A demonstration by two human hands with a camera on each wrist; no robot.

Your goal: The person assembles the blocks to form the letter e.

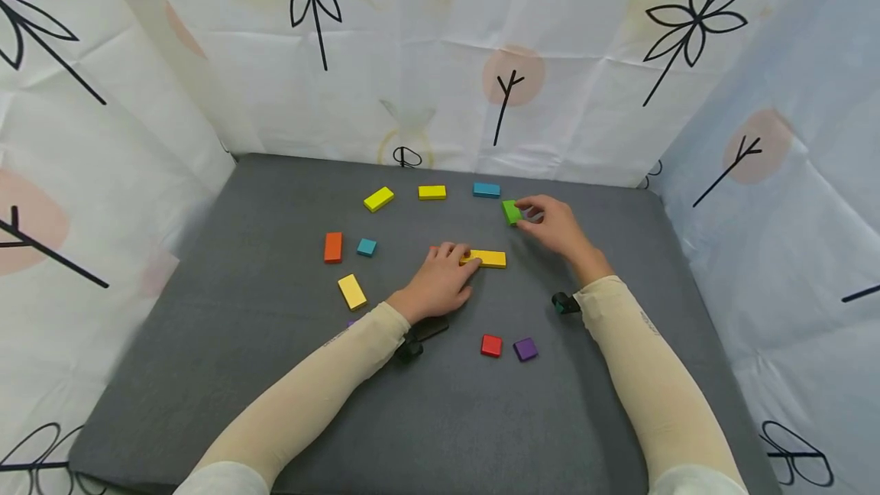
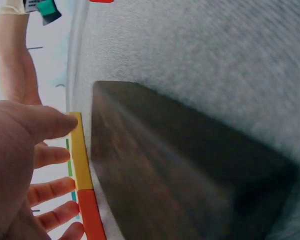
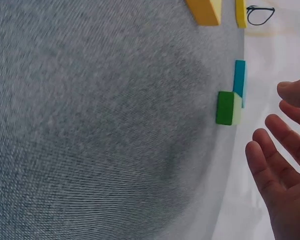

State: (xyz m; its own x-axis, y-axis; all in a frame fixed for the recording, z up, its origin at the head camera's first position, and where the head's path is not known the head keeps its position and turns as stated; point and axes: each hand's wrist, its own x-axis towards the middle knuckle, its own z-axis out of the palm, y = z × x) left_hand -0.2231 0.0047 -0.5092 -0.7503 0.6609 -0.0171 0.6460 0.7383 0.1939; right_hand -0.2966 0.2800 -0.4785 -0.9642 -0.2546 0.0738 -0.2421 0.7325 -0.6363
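My left hand (image 1: pixel 440 277) lies over a row of two blocks. Its thumb is on the near side of the amber-yellow block (image 1: pixel 490 259) and its fingers are along the far side, pinching it. End to end with that block sits an orange-red block (image 2: pixel 91 215), mostly covered by the hand in the head view. Farther back, my right hand (image 1: pixel 550 226) hovers beside a green block (image 1: pixel 511 212), thumb and fingers spread at its right. The right wrist view shows a gap between those fingers and the green block.
Behind the hands lie a blue block (image 1: pixel 486 190) and yellow blocks (image 1: pixel 431 192). Left are an orange block (image 1: pixel 333 247), a teal block (image 1: pixel 367 247) and a pale yellow one (image 1: pixel 352 292). Nearer are red (image 1: pixel 491 346) and purple (image 1: pixel 525 349) blocks. A dark block (image 2: pixel 155 165) sits by my left wrist.
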